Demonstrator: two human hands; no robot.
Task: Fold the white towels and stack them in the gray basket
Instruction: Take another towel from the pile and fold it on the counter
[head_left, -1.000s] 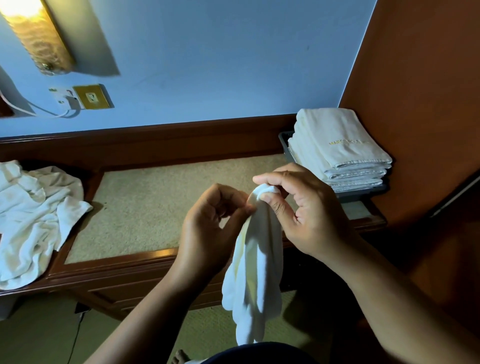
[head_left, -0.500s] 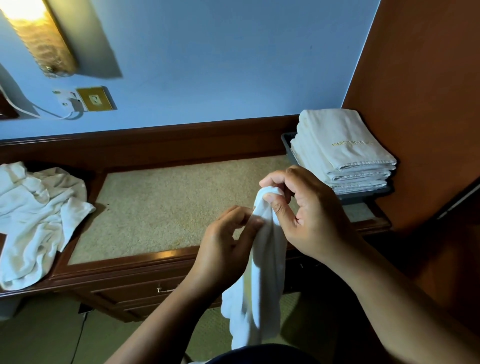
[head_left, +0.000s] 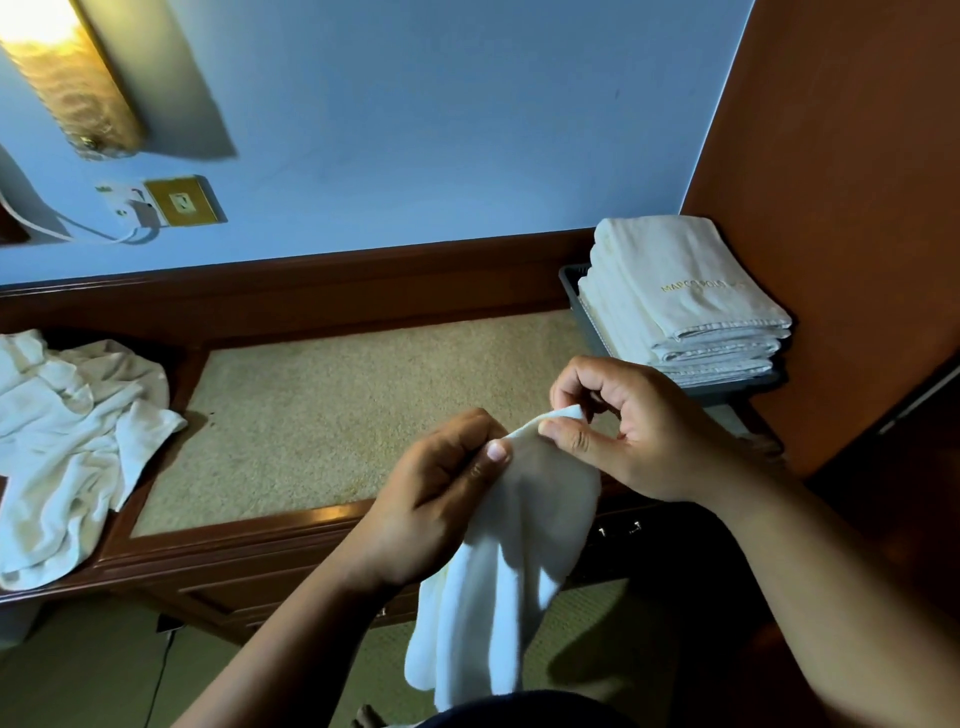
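Note:
A white towel (head_left: 514, 561) hangs bunched in front of the desk edge. My right hand (head_left: 639, 426) pinches its top corner between thumb and forefinger. Just left and slightly lower, my left hand (head_left: 441, 488) grips the same top edge. Several folded white towels (head_left: 685, 296) are stacked in the gray basket (head_left: 574, 283) at the desk's far right, rising above its rim. A loose heap of unfolded white towels (head_left: 72, 441) lies at the desk's left end.
The wooden desk (head_left: 249, 540) has a beige inset top and drawers below its front edge. A brown wooden panel (head_left: 857, 208) stands right of the basket. A lit wall lamp (head_left: 62, 88) and a socket with a plugged cable (head_left: 171, 202) are on the blue wall.
Both hands have shifted right and down with the towel. The left hand has slid along the top edge away from the right, and the edge is starting to spread.

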